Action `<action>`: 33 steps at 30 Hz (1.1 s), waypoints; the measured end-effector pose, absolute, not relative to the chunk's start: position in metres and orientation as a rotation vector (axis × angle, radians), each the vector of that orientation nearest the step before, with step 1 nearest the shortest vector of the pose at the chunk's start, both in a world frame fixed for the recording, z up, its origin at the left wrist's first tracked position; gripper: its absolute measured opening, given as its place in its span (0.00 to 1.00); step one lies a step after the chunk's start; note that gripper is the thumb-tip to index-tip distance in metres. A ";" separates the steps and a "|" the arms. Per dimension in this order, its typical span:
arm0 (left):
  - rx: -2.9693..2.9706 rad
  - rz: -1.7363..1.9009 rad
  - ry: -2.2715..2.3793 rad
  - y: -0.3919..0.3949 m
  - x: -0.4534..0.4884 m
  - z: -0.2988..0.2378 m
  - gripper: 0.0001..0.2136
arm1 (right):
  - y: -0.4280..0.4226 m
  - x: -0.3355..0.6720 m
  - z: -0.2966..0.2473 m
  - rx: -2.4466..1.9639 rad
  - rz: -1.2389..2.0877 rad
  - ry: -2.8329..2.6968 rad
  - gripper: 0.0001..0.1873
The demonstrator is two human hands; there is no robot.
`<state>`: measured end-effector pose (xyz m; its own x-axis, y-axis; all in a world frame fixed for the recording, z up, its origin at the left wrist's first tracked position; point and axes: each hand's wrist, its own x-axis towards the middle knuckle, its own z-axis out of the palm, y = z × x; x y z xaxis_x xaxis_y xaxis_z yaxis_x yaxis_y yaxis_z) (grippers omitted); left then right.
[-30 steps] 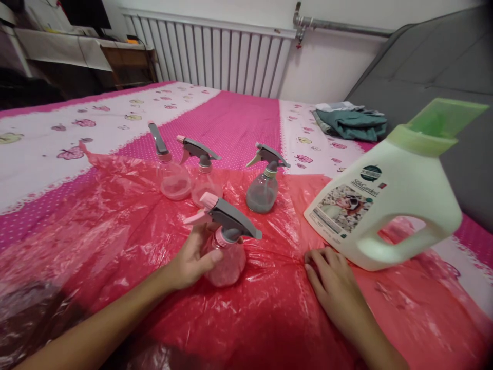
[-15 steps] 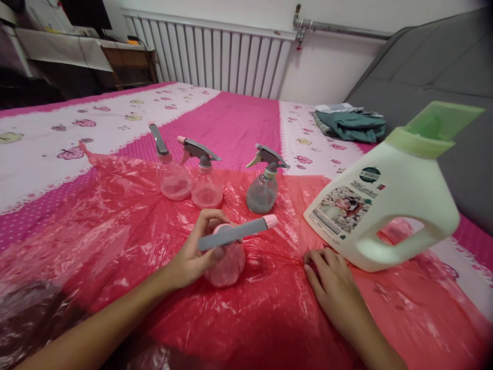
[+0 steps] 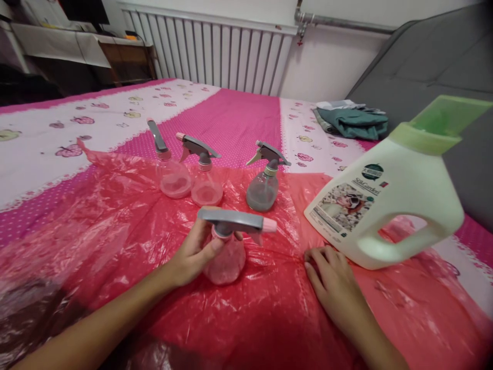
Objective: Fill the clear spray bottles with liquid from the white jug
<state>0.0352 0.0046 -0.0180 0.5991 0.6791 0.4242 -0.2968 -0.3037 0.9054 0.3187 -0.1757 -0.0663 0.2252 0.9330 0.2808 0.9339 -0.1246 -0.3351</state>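
My left hand [image 3: 198,252] is closed around the neck of a clear pink spray bottle [image 3: 227,264]. Its grey trigger head [image 3: 239,221] has a pink nozzle pointing right. My right hand [image 3: 333,277] lies on the red plastic sheet [image 3: 265,313], fingers loosely bent, beside the base of a pale green detergent jug [image 3: 412,190]. Beyond my left hand stand two more pink-tinted spray bottles [image 3: 175,180] [image 3: 207,187] and a greyish one [image 3: 262,191], each with some liquid inside.
The sheet covers part of a bed with a pink and white patterned bedspread [image 3: 246,118]. Folded clothes [image 3: 352,121] lie at the back right by a grey headboard [image 3: 435,67]. A radiator [image 3: 215,51] runs along the wall, and a desk [image 3: 69,49] stands at the back left.
The held spray bottle's head has tipped, so its side and trigger now show instead of its top. My right hand stays in place on the sheet.
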 end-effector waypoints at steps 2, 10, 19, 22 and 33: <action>1.574 0.988 0.352 0.005 0.036 -0.018 0.21 | -0.176 0.318 -0.066 -2.072 0.000 -1.716 0.10; 1.657 0.968 0.235 0.006 0.036 -0.015 0.17 | -0.175 0.319 -0.065 -2.070 0.016 -1.723 0.10; 1.627 0.921 0.265 0.006 0.035 -0.016 0.26 | -0.175 0.318 -0.063 -2.083 0.022 -1.714 0.10; 1.663 0.964 0.285 0.005 0.035 -0.013 0.21 | -0.175 0.317 -0.062 -2.080 0.024 -1.715 0.10; 1.634 0.907 0.264 0.010 0.033 -0.017 0.25 | -0.175 0.318 -0.065 -2.075 0.001 -1.704 0.10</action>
<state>0.0334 0.0100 -0.0175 0.6716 0.6154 0.4125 -0.2980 -0.2853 0.9109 0.3183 -0.1750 -0.0645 0.2357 0.9309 0.2790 0.9306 -0.1334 -0.3410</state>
